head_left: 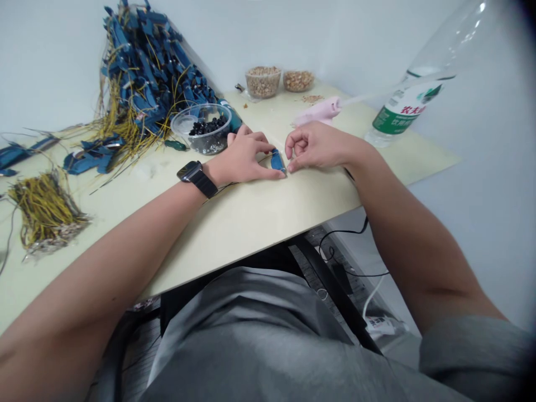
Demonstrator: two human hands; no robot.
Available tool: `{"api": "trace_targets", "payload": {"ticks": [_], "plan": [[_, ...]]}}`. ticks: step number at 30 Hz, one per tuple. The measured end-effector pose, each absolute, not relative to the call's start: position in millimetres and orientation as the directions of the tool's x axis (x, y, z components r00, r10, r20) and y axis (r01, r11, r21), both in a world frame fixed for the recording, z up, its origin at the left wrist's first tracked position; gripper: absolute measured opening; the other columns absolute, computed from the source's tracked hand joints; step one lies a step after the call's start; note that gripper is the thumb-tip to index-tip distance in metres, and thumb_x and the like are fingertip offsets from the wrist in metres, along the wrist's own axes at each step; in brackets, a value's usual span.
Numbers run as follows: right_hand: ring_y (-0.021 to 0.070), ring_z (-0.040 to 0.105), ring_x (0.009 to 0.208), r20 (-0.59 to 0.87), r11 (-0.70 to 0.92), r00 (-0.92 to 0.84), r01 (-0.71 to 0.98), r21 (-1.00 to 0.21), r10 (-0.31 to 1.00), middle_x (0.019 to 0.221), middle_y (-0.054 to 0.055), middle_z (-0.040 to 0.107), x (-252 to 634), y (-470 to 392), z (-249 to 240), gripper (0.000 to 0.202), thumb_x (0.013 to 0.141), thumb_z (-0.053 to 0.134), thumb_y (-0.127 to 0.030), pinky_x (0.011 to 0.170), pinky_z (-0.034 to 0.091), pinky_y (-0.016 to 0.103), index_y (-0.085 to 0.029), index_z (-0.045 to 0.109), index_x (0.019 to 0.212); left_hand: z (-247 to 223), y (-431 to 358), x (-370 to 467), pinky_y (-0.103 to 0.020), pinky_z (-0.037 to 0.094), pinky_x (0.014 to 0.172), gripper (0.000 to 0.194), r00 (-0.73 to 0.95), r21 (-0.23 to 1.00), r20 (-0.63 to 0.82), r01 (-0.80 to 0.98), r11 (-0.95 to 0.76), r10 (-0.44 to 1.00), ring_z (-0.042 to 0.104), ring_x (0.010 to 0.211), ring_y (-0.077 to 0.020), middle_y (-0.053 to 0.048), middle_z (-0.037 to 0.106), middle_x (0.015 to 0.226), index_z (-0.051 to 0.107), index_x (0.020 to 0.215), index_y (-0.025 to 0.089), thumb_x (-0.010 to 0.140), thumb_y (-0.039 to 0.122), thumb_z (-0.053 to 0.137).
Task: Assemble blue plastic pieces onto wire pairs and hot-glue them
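Note:
A small flat blue piece (pixel 277 161) with thin wires at it lies on the table near the front edge. My left hand (pixel 247 157), with a dark watch on its wrist, holds the piece between thumb and fingers from the left. Close against its right end is my right hand (pixel 314 146), its fingers curled and its thumb and fingertips drawn together. Whatever those fingertips may hold is too small to make out. Just behind my left hand stands a clear round tub (pixel 208 131) with small black parts in it.
A tall heap of blue pieces with yellow wires (pixel 146 72) rises at the back left. A bundle of yellow-black wires (pixel 44 209) lies at the left. A pink glue gun (pixel 317 111), a large water bottle (pixel 397 109) and two tubs of small tan bits (pixel 263 82) stand behind.

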State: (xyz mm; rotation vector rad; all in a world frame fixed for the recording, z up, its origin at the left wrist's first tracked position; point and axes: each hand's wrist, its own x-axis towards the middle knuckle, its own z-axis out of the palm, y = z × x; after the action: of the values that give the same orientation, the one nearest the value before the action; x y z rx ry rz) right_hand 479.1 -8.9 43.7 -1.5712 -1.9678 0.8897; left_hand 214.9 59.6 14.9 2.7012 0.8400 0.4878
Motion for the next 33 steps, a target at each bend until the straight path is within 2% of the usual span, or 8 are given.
{"api": "trace_targets", "payload": {"ticks": [3,8,11,13,17,20,26,33], "plan": [[0.0132,0.052,0.062,-0.013,0.159,-0.248,0.661,-0.733,0.969,0.067,-0.006,0.064,480.0,-5.5,38.9,0.042,0.080,0.115,0.001,0.061,0.036,0.034,-0.022,0.080,0.084,14.7,60.1,214.9,-0.077,0.042,0.128,0.074,0.777,0.347,0.236,0.494,-0.797,0.584,0.057,0.145,-0.0526,-0.018,0.087,0.145,0.102,0.131,0.027,0.094,0.091,0.099],[0.0132,0.049,0.061,-0.005,0.154,-0.237,0.647,-0.747,0.971,0.063,-0.007,0.062,476.2,-7.4,39.6,0.039,0.087,0.105,0.005,0.060,0.033,0.034,-0.023,0.078,0.082,15.7,59.0,215.1,-0.079,0.040,0.132,0.075,0.777,0.344,0.222,0.503,-0.793,0.589,0.055,0.147,-0.0524,-0.018,0.084,0.145,0.102,0.133,0.026,0.094,0.090,0.100],[0.0135,0.051,0.064,0.036,0.156,-0.204,0.610,-0.777,0.978,0.067,-0.006,0.064,475.0,-9.6,41.3,0.039,0.091,0.105,0.002,0.062,0.033,0.034,-0.023,0.075,0.084,16.4,56.4,216.1,-0.081,0.039,0.134,0.072,0.769,0.349,0.215,0.515,-0.783,0.602,0.056,0.150,-0.0544,-0.019,0.083,0.145,0.102,0.137,0.026,0.094,0.084,0.101],[0.0137,0.046,0.068,0.130,0.199,-0.160,0.570,-0.797,0.978,0.070,-0.006,0.060,474.8,-10.5,41.3,0.041,0.102,0.109,-0.014,0.065,0.031,0.034,-0.024,0.072,0.087,15.9,53.5,218.4,-0.082,0.039,0.134,0.072,0.759,0.348,0.222,0.525,-0.777,0.612,0.056,0.151,-0.0564,-0.019,0.084,0.143,0.101,0.138,0.025,0.094,0.081,0.102],[0.0170,0.029,0.070,0.297,0.305,-0.103,0.528,-0.793,0.949,0.067,-0.006,0.044,473.9,-11.5,39.2,0.057,0.118,0.101,-0.065,0.067,0.022,0.039,-0.027,0.069,0.089,13.5,42.8,229.4,-0.083,0.041,0.131,0.066,0.713,0.326,0.257,0.571,-0.753,0.652,0.056,0.152,-0.0612,-0.021,0.084,0.133,0.099,0.125,0.023,0.098,0.083,0.100],[0.0184,0.028,0.069,0.320,0.328,-0.105,0.498,-0.803,0.942,0.067,-0.005,0.041,473.3,-11.4,37.0,0.065,0.120,0.092,-0.081,0.068,0.019,0.041,-0.028,0.070,0.087,13.3,31.7,241.6,-0.081,0.043,0.129,0.063,0.659,0.310,0.266,0.632,-0.710,0.703,0.057,0.152,-0.0616,-0.022,0.082,0.129,0.096,0.116,0.021,0.103,0.083,0.098],[0.0208,0.030,0.068,0.365,0.382,-0.132,0.476,-0.792,0.922,0.067,-0.004,0.038,474.1,-8.2,33.8,0.085,0.102,0.082,-0.114,0.069,0.020,0.042,-0.032,0.068,0.083,15.8,21.0,259.9,-0.081,0.039,0.131,0.063,0.591,0.319,0.260,0.694,-0.646,0.764,0.054,0.158,-0.0643,-0.023,0.079,0.128,0.093,0.116,0.020,0.105,0.081,0.096],[0.0263,0.033,0.077,0.293,0.297,-0.097,0.546,-0.783,0.951,0.073,-0.001,0.039,468.6,-16.1,42.5,0.090,0.089,0.074,-0.125,0.073,0.032,0.044,-0.036,0.064,0.086,9.2,33.3,267.1,-0.088,0.039,0.128,0.065,0.625,0.358,0.296,0.629,-0.690,0.722,0.053,0.154,-0.0658,-0.022,0.078,0.122,0.092,0.114,0.023,0.097,0.086,0.098]]}}
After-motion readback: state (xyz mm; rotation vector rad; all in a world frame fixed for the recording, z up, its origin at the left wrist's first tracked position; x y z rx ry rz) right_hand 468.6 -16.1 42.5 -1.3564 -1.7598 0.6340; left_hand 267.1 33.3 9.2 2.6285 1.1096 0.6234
